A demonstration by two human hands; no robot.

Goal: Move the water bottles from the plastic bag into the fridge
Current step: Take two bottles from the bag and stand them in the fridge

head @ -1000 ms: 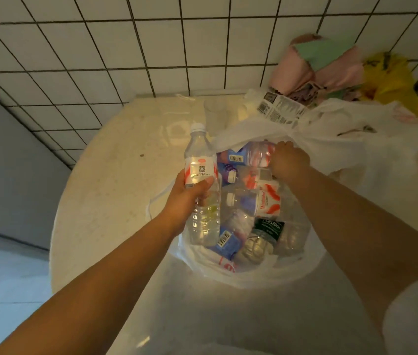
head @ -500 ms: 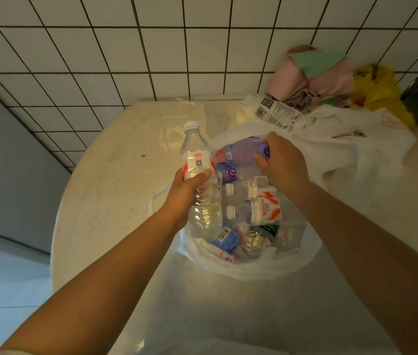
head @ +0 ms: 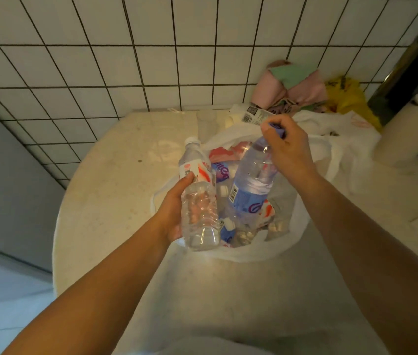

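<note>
From the head view, the weakest point looks like the right hand [head: 288, 147]: it pinches the blue-labelled bottle [head: 250, 187] only at its cap end, fingers curled tight round the top, so the full body hangs tilted over the plastic bag [head: 292, 239]. If that pinch slips, the bottle would likely drop back among the others or roll off the counter [head: 115, 180]. The bottle's base is close to the bag, which might be dragged along with it.

The left hand [head: 177, 208] wraps its fingers and thumb round the middle of the red-labelled bottle [head: 197, 198], a firmer hold, upright and just beside the bag's left rim.

Both bottles are clear, ribbed, capped and look full. More bottles lie jumbled inside the open white bag on the counter. No fridge is in view, so the carry is not yet begun.
</note>
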